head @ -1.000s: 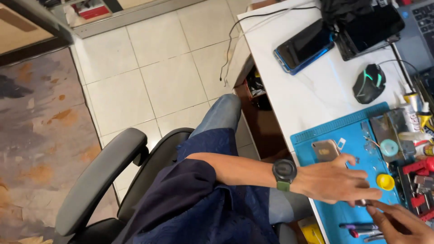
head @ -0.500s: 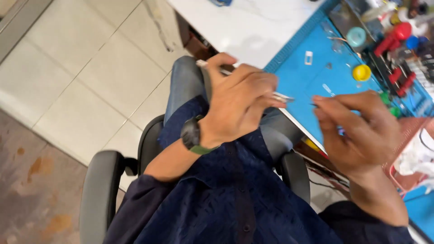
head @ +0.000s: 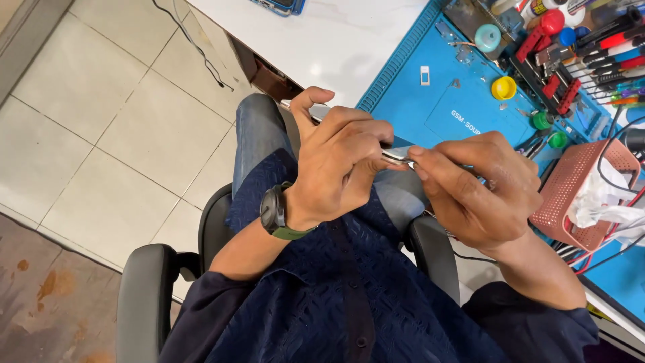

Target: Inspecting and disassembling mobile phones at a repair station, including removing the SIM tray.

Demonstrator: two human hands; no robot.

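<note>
The person sat in a black chair point(head: 144, 296) with both hands raised over the lap, working on a thin flat phone point(head: 396, 153) held edge-on between them, just off the near edge of the blue mat point(head: 430, 107). The left hand point(head: 336, 158) was clasped around the phone, thumb standing up at its far end and fingers curled over its top, with a dark watch point(head: 275, 210) on a green strap at the wrist. The right hand point(head: 480, 188) was pinched closed at the phone's near edge, thumb and forefinger pressed together where they met the left fingertips; whether it held a small tool there, I could not tell. Only slivers of the phone showed, a grey end behind the left thumb and a bright strip between the two hands. On the mat lay a yellow cap point(head: 503, 87), a teal cap point(head: 488, 37) and two green caps point(head: 541, 120), with a rack of red and dark screwdrivers point(head: 591, 50) at the far side. A pink basket point(head: 578, 195) holding crumpled white tissue stood just beside the right hand. The mat rested on a white table point(head: 322, 40), and pale tiles point(head: 121, 121) covered the floor to the left.
</note>
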